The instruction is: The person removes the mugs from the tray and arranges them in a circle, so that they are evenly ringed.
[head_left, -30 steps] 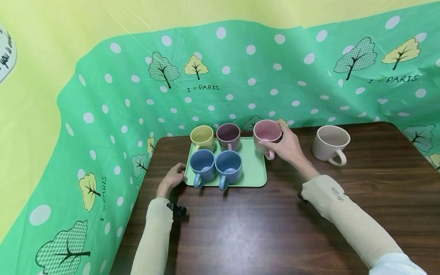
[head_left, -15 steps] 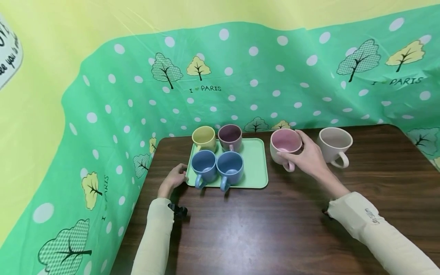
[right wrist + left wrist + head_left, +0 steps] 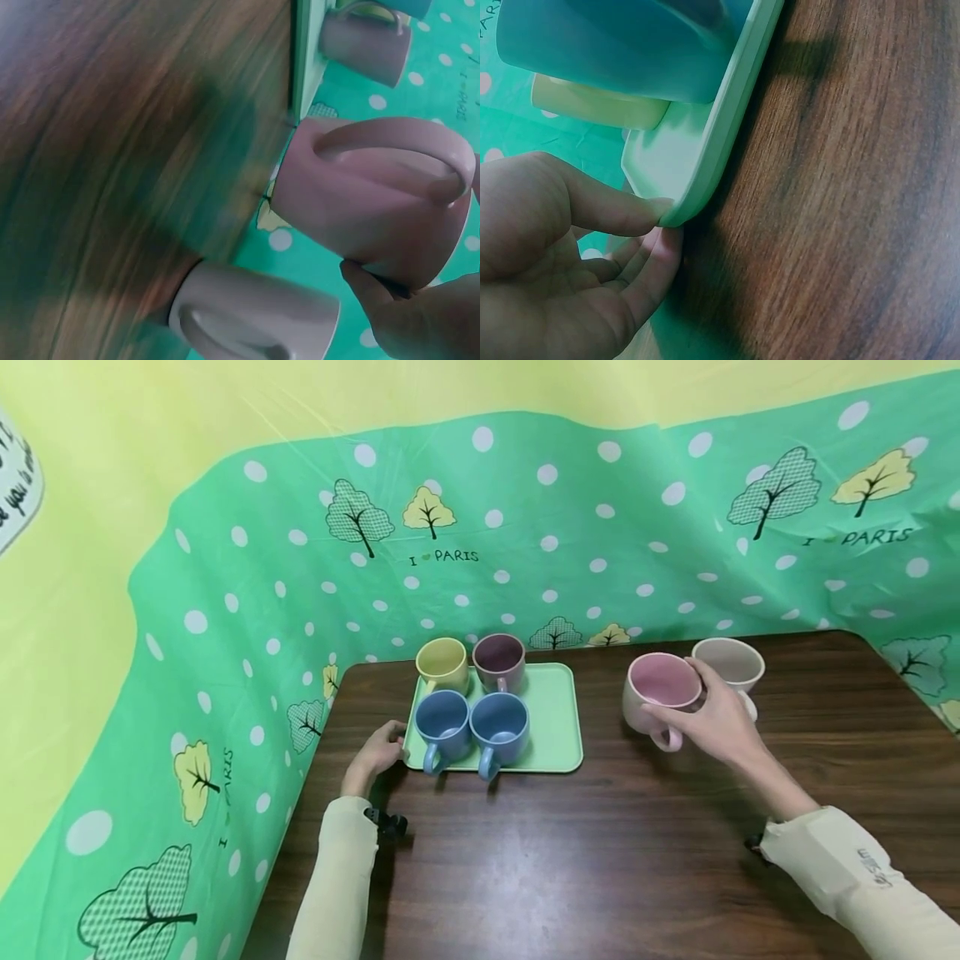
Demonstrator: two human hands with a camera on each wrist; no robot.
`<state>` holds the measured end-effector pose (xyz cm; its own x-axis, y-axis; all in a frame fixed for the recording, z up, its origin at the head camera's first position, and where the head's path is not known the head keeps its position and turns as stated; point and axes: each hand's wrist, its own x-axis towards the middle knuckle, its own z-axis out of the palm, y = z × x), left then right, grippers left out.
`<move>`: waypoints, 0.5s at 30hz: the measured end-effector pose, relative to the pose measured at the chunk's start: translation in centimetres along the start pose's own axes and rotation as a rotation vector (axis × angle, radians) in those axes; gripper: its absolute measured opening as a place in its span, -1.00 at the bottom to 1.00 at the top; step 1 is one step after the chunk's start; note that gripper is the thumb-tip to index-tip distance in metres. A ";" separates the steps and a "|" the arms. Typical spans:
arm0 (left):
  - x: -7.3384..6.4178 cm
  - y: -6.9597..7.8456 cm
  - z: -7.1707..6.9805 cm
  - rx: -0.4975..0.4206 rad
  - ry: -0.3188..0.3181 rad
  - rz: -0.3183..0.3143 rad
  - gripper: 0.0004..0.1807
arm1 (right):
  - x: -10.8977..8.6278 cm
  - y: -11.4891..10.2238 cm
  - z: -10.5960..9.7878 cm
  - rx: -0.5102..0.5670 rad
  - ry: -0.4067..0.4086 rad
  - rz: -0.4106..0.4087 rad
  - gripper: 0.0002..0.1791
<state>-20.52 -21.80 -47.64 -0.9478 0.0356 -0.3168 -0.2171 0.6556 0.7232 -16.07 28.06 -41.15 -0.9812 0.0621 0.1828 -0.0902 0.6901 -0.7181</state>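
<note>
My right hand [image 3: 716, 718] grips a pink mug [image 3: 643, 714] by its rim and side, its handle pointing toward me. In the right wrist view the pink mug [image 3: 375, 199] hangs over the table, thumb at its wall. Partly behind that hand stands a whitish mug [image 3: 738, 664]. With thumb on top and fingers below, my left hand [image 3: 562, 247] pinches the near left corner of a light green tray [image 3: 694, 176]. On the tray [image 3: 557, 718] stand a yellow mug [image 3: 442, 667], a dark purple mug [image 3: 498, 662] and two blue mugs [image 3: 442, 727].
The dark wooden table [image 3: 525, 860] ends at the back against a green and yellow patterned cloth [image 3: 510, 527], which also hangs along the left side. The whitish mug [image 3: 251, 311] stands close beside the carried mug in the right wrist view.
My right hand has lifted the pink mug off the tray's right side and carried it right and toward me, near the whitish mug. The left hand stays at the tray corner.
</note>
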 end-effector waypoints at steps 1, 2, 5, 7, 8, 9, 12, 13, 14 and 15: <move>0.0 0.0 0.0 -0.002 0.003 -0.001 -0.45 | -0.1 0.1 -0.2 -0.004 -0.001 0.002 0.05; -0.1 0.0 0.0 -0.004 0.007 -0.003 -0.45 | -0.3 0.2 -0.4 -0.013 0.000 0.004 0.05; -0.1 -0.1 0.0 -0.007 0.012 -0.003 -0.45 | -1.0 0.4 -1.0 -0.042 0.005 0.011 0.04; -0.1 -0.2 0.1 -0.008 0.009 -0.001 -0.45 | -1.6 0.7 -1.3 -0.045 0.001 0.019 0.03; -0.1 -0.2 0.1 -0.010 0.010 -0.001 -0.45 | -1.9 0.9 -1.5 -0.049 0.002 0.026 0.03; -0.1 -0.2 0.1 -0.010 0.009 0.000 -0.45 | -2.2 1.1 -1.7 -0.055 0.002 0.034 0.04; 0.0 -0.1 0.1 -0.004 0.008 0.003 -0.45 | -3.1 1.7 -2.2 -0.060 0.006 0.058 0.04; 0.0 -0.1 0.1 -0.002 0.009 0.002 -0.45 | -3.4 2.0 -2.4 -0.061 0.008 0.065 0.03; 0.0 -0.1 0.1 0.001 0.010 0.002 -0.45 | -3.7 2.2 -2.5 -0.065 0.015 0.076 0.02; 0.0 -0.1 0.0 0.003 0.009 0.001 -0.45 | -3.8 2.4 -2.7 -0.068 0.019 0.083 0.02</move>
<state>-20.51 -21.81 -47.72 -0.9502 0.0295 -0.3103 -0.2152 0.6579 0.7217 -12.06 31.41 -41.81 -0.9813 0.1343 0.1381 0.0035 0.7291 -0.6844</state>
